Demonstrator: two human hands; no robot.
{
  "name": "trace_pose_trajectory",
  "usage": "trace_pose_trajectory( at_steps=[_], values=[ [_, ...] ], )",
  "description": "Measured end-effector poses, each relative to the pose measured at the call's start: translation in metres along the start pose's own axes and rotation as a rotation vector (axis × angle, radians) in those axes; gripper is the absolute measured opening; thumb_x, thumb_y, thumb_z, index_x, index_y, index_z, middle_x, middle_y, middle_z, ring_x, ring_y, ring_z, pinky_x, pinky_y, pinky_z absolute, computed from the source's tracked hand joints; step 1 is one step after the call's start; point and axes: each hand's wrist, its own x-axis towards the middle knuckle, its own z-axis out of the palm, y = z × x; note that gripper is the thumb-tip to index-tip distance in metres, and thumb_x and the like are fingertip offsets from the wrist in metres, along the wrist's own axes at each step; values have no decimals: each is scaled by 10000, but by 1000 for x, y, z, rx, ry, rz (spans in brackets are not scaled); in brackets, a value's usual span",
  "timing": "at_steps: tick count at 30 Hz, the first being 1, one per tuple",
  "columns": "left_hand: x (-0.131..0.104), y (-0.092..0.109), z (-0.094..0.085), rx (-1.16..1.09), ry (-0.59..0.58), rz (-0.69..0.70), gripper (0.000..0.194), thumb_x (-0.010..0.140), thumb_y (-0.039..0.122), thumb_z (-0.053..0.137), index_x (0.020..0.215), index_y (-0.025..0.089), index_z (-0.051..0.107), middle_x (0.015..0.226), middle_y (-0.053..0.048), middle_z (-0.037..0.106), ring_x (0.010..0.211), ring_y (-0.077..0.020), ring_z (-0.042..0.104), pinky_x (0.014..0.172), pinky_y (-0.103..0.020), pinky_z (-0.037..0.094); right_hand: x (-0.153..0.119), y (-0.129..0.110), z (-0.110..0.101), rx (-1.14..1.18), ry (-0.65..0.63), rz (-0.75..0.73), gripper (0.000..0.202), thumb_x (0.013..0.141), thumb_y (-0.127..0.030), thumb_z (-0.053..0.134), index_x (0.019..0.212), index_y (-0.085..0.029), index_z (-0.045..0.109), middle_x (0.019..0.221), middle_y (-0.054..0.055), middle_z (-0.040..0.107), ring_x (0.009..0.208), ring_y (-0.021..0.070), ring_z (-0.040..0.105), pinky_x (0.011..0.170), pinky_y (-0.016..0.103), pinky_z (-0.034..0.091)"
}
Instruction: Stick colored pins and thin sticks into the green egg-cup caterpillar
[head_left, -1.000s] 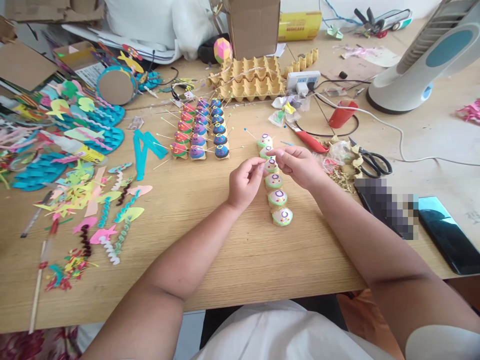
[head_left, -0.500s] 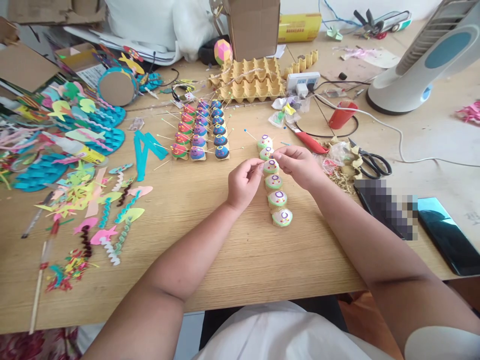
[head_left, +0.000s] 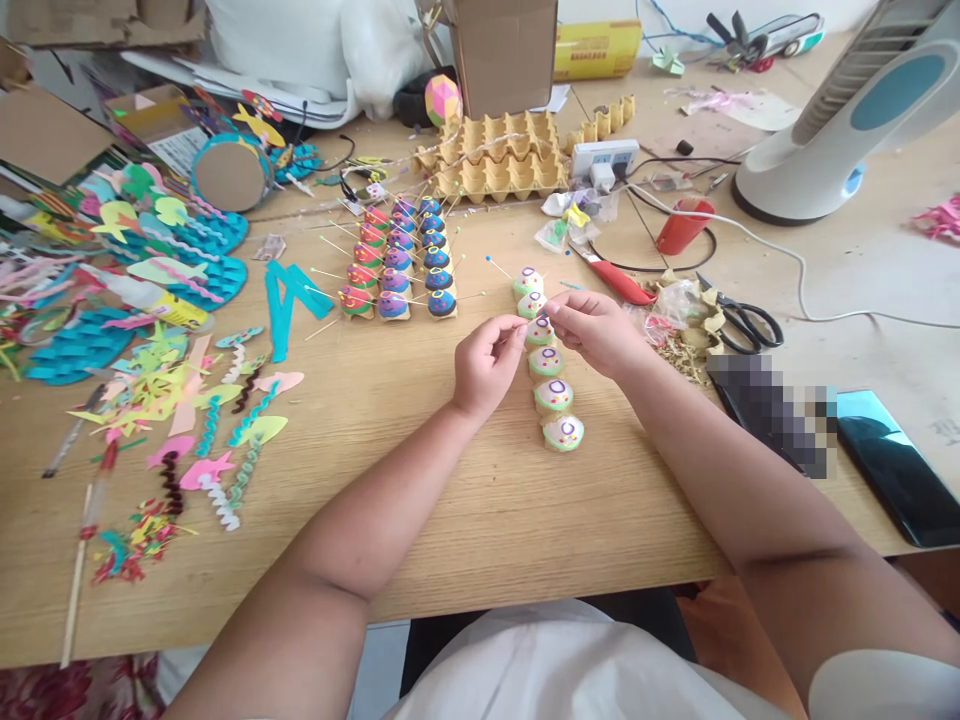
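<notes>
A row of white domed egg-carton cups (head_left: 557, 394) with green rims, purple rings and coloured dots runs away from me on the table. Above its middle, my left hand (head_left: 491, 365) and my right hand (head_left: 596, 330) meet with pinched fingers. Between their fingertips is a thin pale toothpick (head_left: 534, 322), with a small blue bit at my right fingers; much of it is hidden. At the row's far end, a blue-tipped toothpick (head_left: 501, 270) sticks out to the left. Left of the row stand finished-looking red, purple and blue painted cup rows (head_left: 395, 280) with similar sticks.
Paper fish and curled strips (head_left: 217, 470) cover the left side, with a glue bottle (head_left: 150, 297) behind. Egg trays (head_left: 502, 165) stand at the back. To the right lie scissors (head_left: 742, 320), a red-handled tool (head_left: 619, 280), a red cup (head_left: 684, 226), a phone (head_left: 896, 465) and a fan (head_left: 810, 160).
Both hands stay almost in place, fingertips close together over the row. A little blue now shows at my right fingertips; the view has shifted slightly.
</notes>
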Motion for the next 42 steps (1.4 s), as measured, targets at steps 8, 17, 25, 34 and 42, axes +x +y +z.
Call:
trace_pose_trajectory(
  at_steps=[8, 17, 25, 34, 42],
  values=[
    [-1, -2, 0, 16, 3, 1, 301, 1023, 471, 609, 1019, 200, 739, 835, -31, 797, 681, -118, 723, 665, -225, 571, -2, -3, 2, 3, 0, 13, 538, 621, -590, 958, 786, -159, 682, 571, -59, 490, 506, 42, 299, 491, 236, 131],
    [0, -1, 0, 36, 1, 0, 331, 1022, 506, 597, 1011, 207, 739, 812, -23, 786, 659, -119, 714, 639, -230, 563, -1, -1, 0, 18, -41, 26, 519, 639, -552, 967, 830, -167, 674, 599, -60, 511, 510, 41, 279, 491, 236, 124],
    [0, 0, 0, -11, -8, -2, 308, 1015, 485, 618, 1012, 203, 741, 789, -15, 777, 658, -120, 715, 647, -234, 569, -1, -1, 0, 14, -51, 38, 547, 637, -529, 971, 944, -160, 709, 620, -64, 523, 510, 41, 290, 486, 237, 111],
    [2, -4, 3, -100, 4, -104, 409, 977, 599, 635, 991, 201, 731, 750, -12, 756, 637, -120, 699, 614, -233, 554, -1, 0, 1, -73, -4, -63, 513, 727, -610, 891, 876, -150, 720, 598, -61, 478, 518, 51, 312, 482, 247, 156],
    [4, 0, 1, -196, -7, -169, 435, 953, 619, 661, 978, 191, 737, 711, -1, 732, 634, -112, 686, 632, -225, 546, -2, -2, 0, -185, 2, -75, 552, 716, -582, 897, 1041, -152, 780, 626, -58, 504, 556, 62, 326, 505, 253, 198]
  ],
)
